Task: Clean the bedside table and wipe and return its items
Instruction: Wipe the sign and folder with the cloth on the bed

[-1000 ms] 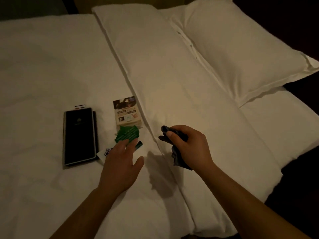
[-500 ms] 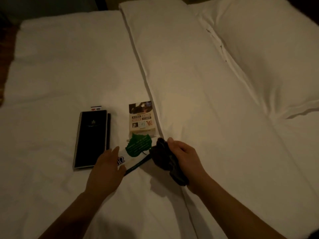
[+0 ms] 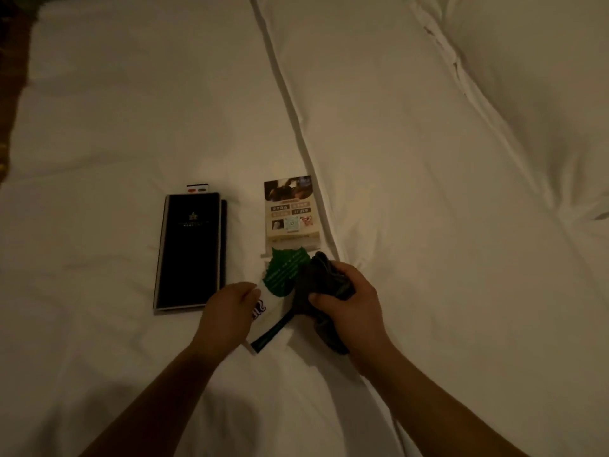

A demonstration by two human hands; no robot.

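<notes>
On the white bed lie a black booklet (image 3: 191, 250), a printed standing card (image 3: 291, 212) and a white card with a green leaf-shaped part (image 3: 283, 275). My left hand (image 3: 227, 311) grips the white card at its near left edge, fingers curled over it. My right hand (image 3: 349, 305) holds a bunched dark cloth (image 3: 321, 282) and presses it against the right side of the leaf card. Part of the white card is hidden under both hands.
A small white tag with red and dark dots (image 3: 197, 188) peeks out behind the booklet. A long white pillow (image 3: 412, 159) runs along the right, with a second pillow (image 3: 543, 77) beyond it. The white bedsheet (image 3: 115, 110) stretches to the left.
My left hand has closed on the leaf card's edge. My right hand has brought the dark cloth leftwards onto the card. The view has moved closer over the items.
</notes>
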